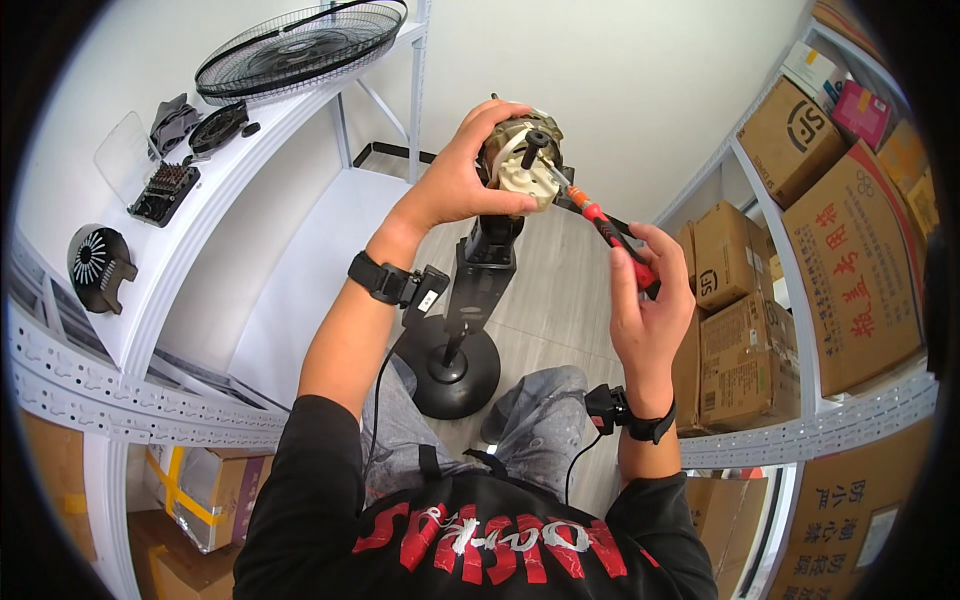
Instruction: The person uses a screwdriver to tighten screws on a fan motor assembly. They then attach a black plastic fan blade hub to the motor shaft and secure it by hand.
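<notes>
In front of me stands a pedestal fan with its motor head [527,180] bare, showing a cream plastic gear housing and a black knob on top. My left hand [462,168] is wrapped round the left side of that head, thumb along the near edge and fingers over the far side. A red and black screwdriver [615,238] is gripped by the handle in my right hand [652,305]. Its shaft slants up and left, and the tip meets the right side of the cream housing. The exact contact point is too small to make out. Below, the black column runs down to a round base [450,375].
On the left white shelf [150,290] lie a fan grille [300,50], a case of screwdriver bits [165,193], a dark rear motor cover [100,268] and a grey cloth [174,123]. Cardboard boxes [850,265] fill the shelving on the right.
</notes>
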`<state>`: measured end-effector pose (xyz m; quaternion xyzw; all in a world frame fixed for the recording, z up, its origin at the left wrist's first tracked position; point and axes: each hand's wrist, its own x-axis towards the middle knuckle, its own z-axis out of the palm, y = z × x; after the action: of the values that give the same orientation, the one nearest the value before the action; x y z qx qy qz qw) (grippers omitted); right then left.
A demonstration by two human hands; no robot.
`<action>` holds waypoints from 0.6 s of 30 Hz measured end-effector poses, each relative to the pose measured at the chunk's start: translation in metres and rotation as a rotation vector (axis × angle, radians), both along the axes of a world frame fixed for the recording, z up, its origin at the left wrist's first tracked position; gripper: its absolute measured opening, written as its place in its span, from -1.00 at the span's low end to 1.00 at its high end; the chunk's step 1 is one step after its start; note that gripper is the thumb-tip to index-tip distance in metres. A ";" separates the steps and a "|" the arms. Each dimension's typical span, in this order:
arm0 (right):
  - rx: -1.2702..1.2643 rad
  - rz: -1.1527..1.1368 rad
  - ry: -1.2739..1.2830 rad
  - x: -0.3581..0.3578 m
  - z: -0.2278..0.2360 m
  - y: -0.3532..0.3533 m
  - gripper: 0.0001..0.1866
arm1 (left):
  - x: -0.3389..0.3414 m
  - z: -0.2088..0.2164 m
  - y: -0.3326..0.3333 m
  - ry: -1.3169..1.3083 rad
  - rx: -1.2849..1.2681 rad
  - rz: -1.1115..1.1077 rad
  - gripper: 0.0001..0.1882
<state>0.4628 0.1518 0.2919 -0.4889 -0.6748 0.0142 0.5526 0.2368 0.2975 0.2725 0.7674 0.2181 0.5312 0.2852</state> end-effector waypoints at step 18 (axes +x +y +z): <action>0.110 0.087 0.112 0.008 -0.017 0.010 -0.78 | 0.001 0.001 0.000 0.002 -0.010 -0.007 0.02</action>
<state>0.4713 0.1618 0.2748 -0.4264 -0.6631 0.0285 0.6145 0.2380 0.2976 0.2739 0.7674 0.2182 0.5282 0.2907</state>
